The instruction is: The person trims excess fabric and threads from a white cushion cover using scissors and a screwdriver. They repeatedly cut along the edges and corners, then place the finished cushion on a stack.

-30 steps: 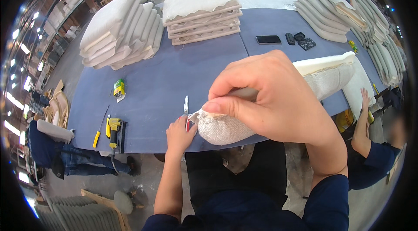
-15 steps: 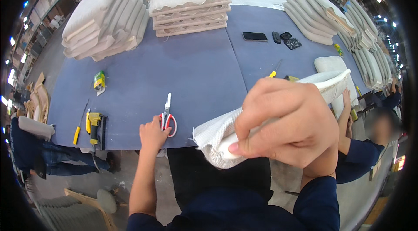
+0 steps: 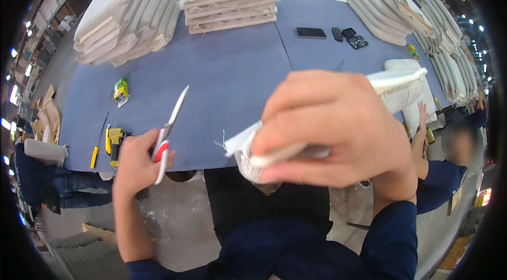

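My left hand [image 3: 138, 161] is closed around the handles of red and white scissors [image 3: 171, 119], lifted near the table's front edge with the blades pointing up and away. My right hand [image 3: 332, 127], large and close to the camera, pinches a corner of a white fabric-covered cushion panel [image 3: 245, 145]. Loose threads stick out at the fabric's frayed edge. Behind the hand, the panel's far end shows its white edge; my hand hides the middle.
A nail gun [image 3: 115, 145], a yellow-handled screwdriver [image 3: 95, 156] and a small yellow-green box [image 3: 121, 91] lie at left on the blue table [image 3: 222, 69]. Cushion stacks [image 3: 229, 3] stand at the back. A phone [image 3: 310, 33] lies behind. A co-worker [image 3: 438, 179] works at right.
My left hand has picked the scissors up off the table and moved left and nearer. The right hand has shifted slightly left and up with the panel's corner.
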The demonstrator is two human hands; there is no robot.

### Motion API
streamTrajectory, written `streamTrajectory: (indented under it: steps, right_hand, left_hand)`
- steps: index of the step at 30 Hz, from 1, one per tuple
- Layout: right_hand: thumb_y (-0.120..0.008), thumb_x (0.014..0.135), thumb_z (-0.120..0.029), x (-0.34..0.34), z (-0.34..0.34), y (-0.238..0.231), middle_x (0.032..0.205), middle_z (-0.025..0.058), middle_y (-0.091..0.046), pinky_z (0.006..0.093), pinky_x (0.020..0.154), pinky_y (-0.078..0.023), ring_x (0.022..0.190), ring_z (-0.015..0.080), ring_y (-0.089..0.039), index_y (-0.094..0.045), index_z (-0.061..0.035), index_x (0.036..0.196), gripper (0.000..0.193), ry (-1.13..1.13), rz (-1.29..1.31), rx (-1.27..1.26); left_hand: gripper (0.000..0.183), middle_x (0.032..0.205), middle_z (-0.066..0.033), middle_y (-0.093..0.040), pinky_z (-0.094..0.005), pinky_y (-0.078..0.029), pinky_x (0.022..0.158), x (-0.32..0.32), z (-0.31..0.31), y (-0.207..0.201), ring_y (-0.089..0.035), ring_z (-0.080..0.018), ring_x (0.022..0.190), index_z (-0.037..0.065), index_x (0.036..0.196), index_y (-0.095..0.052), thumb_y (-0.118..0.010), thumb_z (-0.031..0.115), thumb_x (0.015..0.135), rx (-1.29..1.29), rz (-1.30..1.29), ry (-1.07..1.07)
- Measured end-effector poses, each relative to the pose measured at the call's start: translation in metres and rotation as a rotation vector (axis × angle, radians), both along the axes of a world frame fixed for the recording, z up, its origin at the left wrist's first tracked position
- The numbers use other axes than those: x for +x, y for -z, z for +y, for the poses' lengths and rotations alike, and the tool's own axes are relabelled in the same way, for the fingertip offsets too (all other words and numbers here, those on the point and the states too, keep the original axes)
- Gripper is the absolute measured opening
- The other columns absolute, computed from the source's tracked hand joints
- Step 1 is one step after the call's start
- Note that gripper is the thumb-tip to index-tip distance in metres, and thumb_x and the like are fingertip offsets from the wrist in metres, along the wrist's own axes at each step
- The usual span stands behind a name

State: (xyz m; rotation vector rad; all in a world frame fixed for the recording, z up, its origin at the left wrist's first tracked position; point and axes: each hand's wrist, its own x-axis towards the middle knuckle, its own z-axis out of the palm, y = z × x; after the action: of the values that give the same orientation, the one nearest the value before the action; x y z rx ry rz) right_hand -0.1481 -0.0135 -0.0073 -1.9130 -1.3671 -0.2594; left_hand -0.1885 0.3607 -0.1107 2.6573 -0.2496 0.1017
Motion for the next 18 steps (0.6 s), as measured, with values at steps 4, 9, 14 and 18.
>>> streamTrajectory:
  steps: [4,9,14,18]
  right_hand:
    - [-0.091,0.085,-0.015,0.017,0.007,-0.006,0.081,0.0069,-0.075,0.0317,0.06,-0.053,0.068,0.0228,-0.07,-0.08,-0.0069,0.088,0.014,-0.033,0.032,-0.007]
    - [-0.089,0.088,-0.013,0.022,0.009,-0.004,0.075,0.0082,-0.073,0.0302,0.056,-0.05,0.061,0.0205,-0.066,-0.078,-0.0022,0.086,0.015,-0.027,0.208,-0.03]
    - [-0.089,0.088,-0.013,0.01,0.004,-0.007,0.073,0.0082,-0.073,0.0298,0.055,-0.049,0.06,0.02,-0.066,-0.079,-0.002,0.086,0.015,0.038,0.25,-0.041]
    - [-0.089,0.088,-0.012,0.009,0.004,-0.001,0.075,0.0083,-0.074,0.03,0.056,-0.05,0.061,0.0201,-0.068,-0.079,-0.0026,0.086,0.014,0.013,0.187,0.014]
  left_hand:
    - [0.028,0.065,-0.0109,-0.053,-0.0409,-0.042,0.056,-0.037,-0.014,-0.104,-0.055,-0.033,0.059,0.005,0.079,-0.062,-0.078,0.011,0.057,0.176,-0.099,0.276]
    - [0.035,0.067,-0.014,-0.054,-0.045,-0.042,0.059,-0.05,-0.041,-0.164,-0.058,-0.0363,0.065,0.004,0.081,-0.062,-0.074,0.019,0.051,0.495,0.002,0.32]
    - [0.036,0.061,-0.0096,-0.06,-0.0438,-0.041,0.055,-0.052,-0.053,-0.191,-0.061,-0.0337,0.061,0.006,0.083,-0.065,-0.08,0.023,0.054,0.662,0.131,0.327]
    - [0.037,0.059,-0.0088,-0.06,-0.0435,-0.04,0.052,-0.054,-0.062,-0.211,-0.061,-0.0332,0.057,0.007,0.084,-0.065,-0.083,0.025,0.057,0.72,0.195,0.365]
